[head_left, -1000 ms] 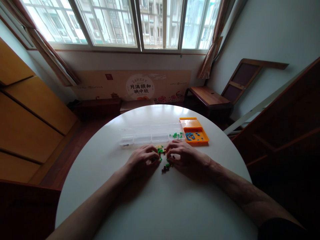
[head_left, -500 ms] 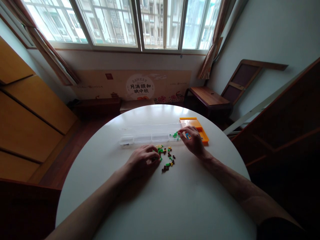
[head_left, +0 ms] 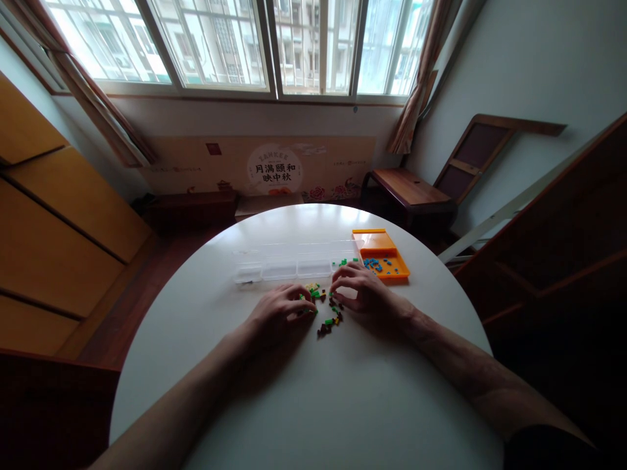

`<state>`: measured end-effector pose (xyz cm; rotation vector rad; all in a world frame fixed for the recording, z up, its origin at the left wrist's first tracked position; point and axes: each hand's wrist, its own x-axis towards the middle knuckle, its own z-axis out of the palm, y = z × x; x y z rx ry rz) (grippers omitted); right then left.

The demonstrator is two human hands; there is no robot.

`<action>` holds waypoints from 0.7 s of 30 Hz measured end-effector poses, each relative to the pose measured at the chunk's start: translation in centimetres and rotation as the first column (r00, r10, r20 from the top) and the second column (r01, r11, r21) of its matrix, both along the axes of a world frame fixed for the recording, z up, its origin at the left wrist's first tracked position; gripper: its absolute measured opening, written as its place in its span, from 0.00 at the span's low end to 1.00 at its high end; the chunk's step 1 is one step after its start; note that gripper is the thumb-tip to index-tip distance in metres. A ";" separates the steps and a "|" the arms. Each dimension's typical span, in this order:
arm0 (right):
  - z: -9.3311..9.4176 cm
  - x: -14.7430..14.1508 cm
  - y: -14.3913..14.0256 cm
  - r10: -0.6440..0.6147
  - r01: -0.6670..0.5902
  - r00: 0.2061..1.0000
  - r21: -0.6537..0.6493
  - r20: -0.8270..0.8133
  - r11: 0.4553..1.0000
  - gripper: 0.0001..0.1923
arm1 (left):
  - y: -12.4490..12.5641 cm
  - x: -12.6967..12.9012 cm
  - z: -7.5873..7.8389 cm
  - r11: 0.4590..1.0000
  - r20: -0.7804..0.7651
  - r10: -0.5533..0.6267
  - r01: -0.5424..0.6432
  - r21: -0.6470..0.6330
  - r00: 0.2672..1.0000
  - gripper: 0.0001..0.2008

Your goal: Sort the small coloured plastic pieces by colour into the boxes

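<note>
Curling beside small blocks (head_left: 328,322) are left hand (head_left: 275,309), right hand (head_left: 363,291); whether pinching any, cannot tell. Careless brushes might be scattering them.

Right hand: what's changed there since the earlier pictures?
The right hand went forward from the loose pieces to the right end of the clear box, then came back near them; whether it grips one is unclear. The left hand, clear box and orange box stayed put.

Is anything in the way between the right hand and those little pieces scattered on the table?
Nothing visible is. The right hand is right beside the scattered pieces; the left hand is on their opposite side, not in between.
</note>
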<state>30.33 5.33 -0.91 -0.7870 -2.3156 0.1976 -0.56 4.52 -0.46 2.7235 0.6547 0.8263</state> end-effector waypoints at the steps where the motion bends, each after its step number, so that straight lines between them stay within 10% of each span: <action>1: 0.0 -0.1 -0.1 0.010 -0.009 1.000 -0.004 0.015 1.000 0.02 | 0.0 0.0 0.0 1.000 0.001 -0.002 0.002 0.000 1.000 0.07; 21: 0.1 -0.4 0.2 -0.087 0.091 0.995 0.096 -0.043 0.991 0.02 | -0.5 0.8 0.6 0.996 0.000 0.029 -0.029 0.079 1.000 0.03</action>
